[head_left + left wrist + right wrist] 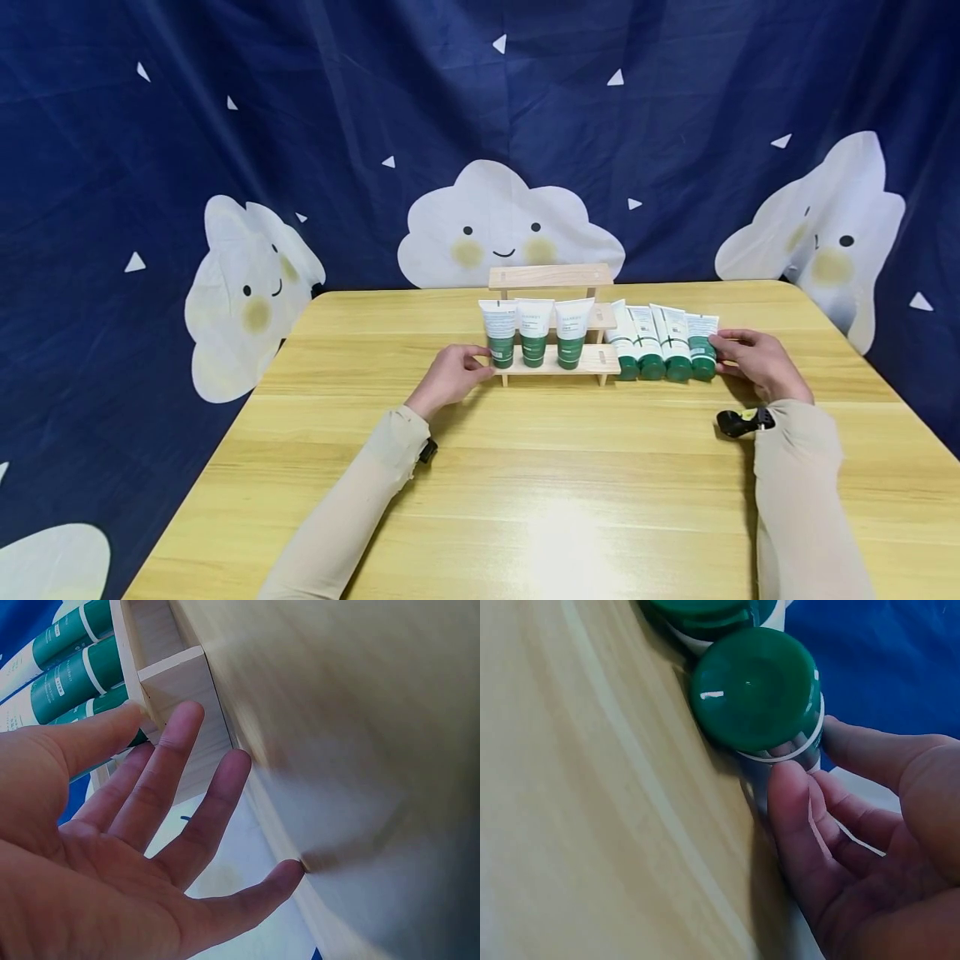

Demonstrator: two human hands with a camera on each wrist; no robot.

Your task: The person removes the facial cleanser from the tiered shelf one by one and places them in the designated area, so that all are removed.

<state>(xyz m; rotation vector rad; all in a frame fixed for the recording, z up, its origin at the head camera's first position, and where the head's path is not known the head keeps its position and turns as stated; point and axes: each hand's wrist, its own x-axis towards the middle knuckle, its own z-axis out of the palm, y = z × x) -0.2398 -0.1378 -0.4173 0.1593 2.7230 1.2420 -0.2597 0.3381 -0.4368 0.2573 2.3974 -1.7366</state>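
Observation:
A three-step wooden display stand (540,277) stands on the table, with three white-and-green squeeze tubes upright on its lowest step. My left hand (453,377) is at the stand's left end, thumb and index finger around the base of the leftmost tube (500,329). In the left wrist view, the other fingers of my left hand (172,847) spread out beside the stand's end (187,697). To the right of the stand, several more tubes lie side by side. My right hand (761,362) pinches the outermost tube (703,346) near its green cap (754,690).
The wooden table (480,467) reaches back to a dark blue curtain (360,100) printed with white clouds. Close to the right wrist, a black device (738,422) hangs over the table. The stand's two upper steps hold no tubes.

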